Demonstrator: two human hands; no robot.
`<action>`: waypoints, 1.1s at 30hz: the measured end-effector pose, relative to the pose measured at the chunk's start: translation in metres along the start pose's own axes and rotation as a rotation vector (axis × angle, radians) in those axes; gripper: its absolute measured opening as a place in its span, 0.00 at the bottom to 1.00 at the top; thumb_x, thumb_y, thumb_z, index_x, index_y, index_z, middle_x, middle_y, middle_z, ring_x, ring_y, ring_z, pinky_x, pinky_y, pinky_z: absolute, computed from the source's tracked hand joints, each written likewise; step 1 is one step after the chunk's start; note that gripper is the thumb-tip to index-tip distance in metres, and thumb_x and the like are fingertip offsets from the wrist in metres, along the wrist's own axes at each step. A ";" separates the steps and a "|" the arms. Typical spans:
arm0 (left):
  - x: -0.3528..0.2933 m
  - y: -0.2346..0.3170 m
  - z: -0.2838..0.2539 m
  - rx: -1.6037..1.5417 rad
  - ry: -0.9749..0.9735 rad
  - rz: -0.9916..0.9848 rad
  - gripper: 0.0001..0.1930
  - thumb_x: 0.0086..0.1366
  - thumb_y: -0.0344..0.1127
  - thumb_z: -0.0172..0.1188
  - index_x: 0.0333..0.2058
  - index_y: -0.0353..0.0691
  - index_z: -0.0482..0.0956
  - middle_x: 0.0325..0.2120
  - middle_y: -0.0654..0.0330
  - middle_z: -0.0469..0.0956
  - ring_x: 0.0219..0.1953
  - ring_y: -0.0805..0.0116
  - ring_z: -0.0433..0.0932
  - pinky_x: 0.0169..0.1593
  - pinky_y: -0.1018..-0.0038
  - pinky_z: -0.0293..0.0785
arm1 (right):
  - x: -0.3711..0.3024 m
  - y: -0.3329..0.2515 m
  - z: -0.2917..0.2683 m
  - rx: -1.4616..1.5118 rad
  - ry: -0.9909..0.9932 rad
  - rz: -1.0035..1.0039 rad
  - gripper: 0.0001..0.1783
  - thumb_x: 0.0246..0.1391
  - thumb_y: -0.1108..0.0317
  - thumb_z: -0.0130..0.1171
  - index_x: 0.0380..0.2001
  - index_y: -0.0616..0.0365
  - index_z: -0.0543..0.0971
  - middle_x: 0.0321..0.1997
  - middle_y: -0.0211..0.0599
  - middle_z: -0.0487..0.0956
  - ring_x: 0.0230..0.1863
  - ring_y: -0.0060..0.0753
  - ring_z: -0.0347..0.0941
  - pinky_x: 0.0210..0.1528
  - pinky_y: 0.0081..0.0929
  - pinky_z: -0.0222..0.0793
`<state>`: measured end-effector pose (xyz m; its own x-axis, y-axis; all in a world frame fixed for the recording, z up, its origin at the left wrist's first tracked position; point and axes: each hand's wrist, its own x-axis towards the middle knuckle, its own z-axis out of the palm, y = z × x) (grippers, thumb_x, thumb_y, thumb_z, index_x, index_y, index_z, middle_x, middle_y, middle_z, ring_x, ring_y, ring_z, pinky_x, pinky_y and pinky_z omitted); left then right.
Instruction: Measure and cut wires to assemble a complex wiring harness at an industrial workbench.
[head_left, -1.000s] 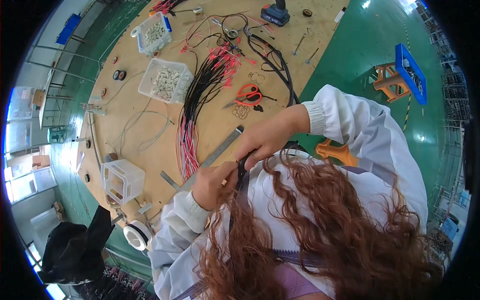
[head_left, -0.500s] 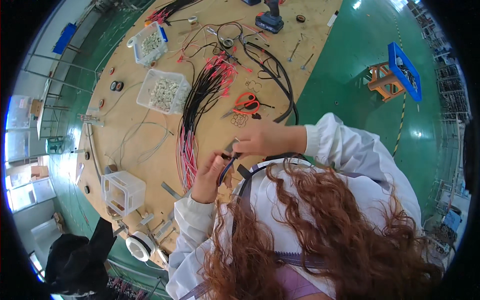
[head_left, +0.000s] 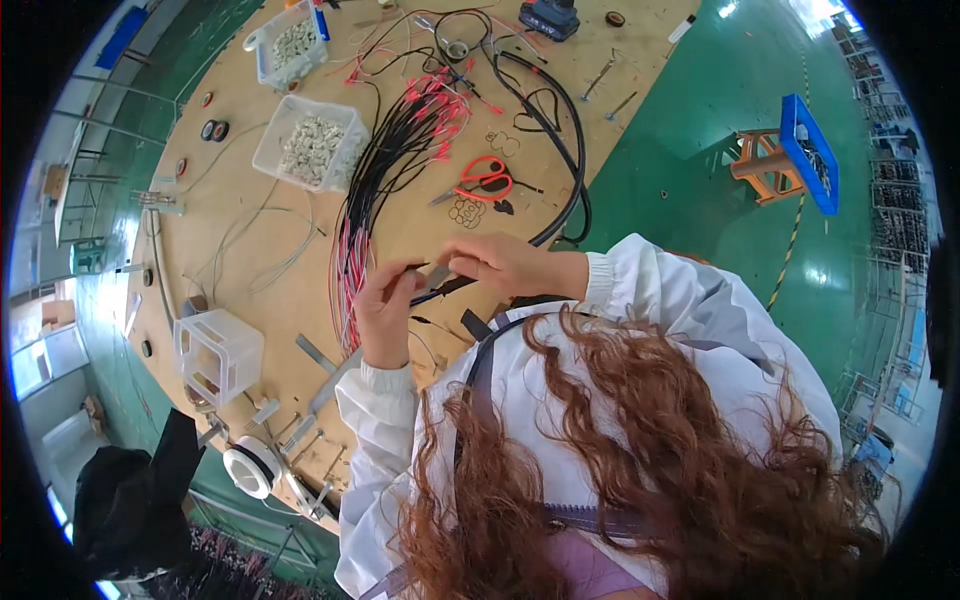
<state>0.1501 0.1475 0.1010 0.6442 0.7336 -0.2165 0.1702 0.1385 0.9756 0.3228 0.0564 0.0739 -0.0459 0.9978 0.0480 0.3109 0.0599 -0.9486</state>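
Note:
My left hand (head_left: 383,308) is raised over the table's near edge, thumb and fingers pinched on one end of a short dark grey strip (head_left: 437,275). Its other end meets the closed fingertips of my right hand (head_left: 505,263). What the strip is exactly cannot be made out. Just under these fingers runs the end of a thick black cable (head_left: 457,286), with blue inner wires (head_left: 428,296) showing. Whether my right palm also grips the cable is hidden. Beyond my right hand lie orange-handled scissors (head_left: 487,182) and some loose black rings (head_left: 466,212).
A bundle of black wires with red ends (head_left: 385,165) lies ahead. To its left stand a tub of white connectors (head_left: 312,148), another tub (head_left: 290,48) and a clear box (head_left: 220,352). A drill's battery (head_left: 550,18) is at the far edge; a stool (head_left: 765,160) stands right.
Both hands have moved a little up and left, and the left has shifted off the blue wires. The wires now show beneath the hands. The whole view has shifted slightly.

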 end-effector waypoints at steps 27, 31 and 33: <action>-0.016 0.017 -0.002 -0.551 -0.307 -0.401 0.23 0.53 0.24 0.38 0.50 0.32 0.63 0.45 0.54 0.68 0.36 0.67 0.70 0.39 0.78 0.63 | 0.012 -0.028 0.000 -0.615 0.060 -0.282 0.06 0.45 0.70 0.50 0.30 0.54 0.67 0.27 0.33 0.68 0.24 0.37 0.71 0.21 0.30 0.65; -0.028 0.030 0.003 -0.492 -0.101 -0.448 0.17 0.61 0.31 0.39 0.48 0.32 0.66 0.38 0.54 0.72 0.26 0.71 0.71 0.29 0.81 0.64 | 0.005 -0.026 0.000 -0.376 0.162 -0.215 0.06 0.46 0.72 0.51 0.28 0.54 0.66 0.28 0.31 0.69 0.22 0.33 0.69 0.21 0.26 0.62; -0.028 0.011 -0.011 -0.317 -0.323 -0.454 0.16 0.63 0.35 0.40 0.46 0.33 0.68 0.30 0.57 0.72 0.21 0.75 0.68 0.25 0.83 0.61 | -0.002 -0.025 0.000 -0.374 0.250 -0.186 0.07 0.44 0.74 0.53 0.28 0.54 0.66 0.29 0.31 0.70 0.23 0.31 0.69 0.21 0.26 0.61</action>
<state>0.1254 0.1359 0.1186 0.7602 0.3251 -0.5625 0.2821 0.6148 0.7365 0.3155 0.0526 0.0976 0.0826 0.9428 0.3230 0.6412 0.1978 -0.7415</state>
